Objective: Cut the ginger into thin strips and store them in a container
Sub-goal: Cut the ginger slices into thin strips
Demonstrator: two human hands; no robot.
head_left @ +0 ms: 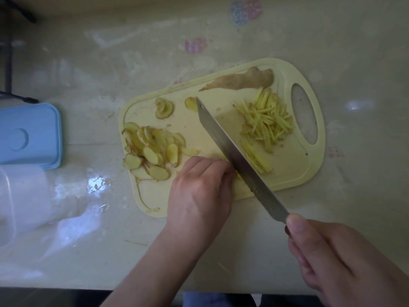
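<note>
Ginger slices (pixel 152 149) lay piled just left of the left hand (pixel 199 191), which was curled, knuckles up, w/ fingertips pinning a small stack hidden beneath, right beside the knife (pixel 239 158) blade. Blade ran diagonally, near-right to far-left. Right hand (pixel 345 260) gripped the handle. Thin pale-yellow strips (pixel 265 120) lay right of blade, on the cutting board (pixel 296 173).
</note>
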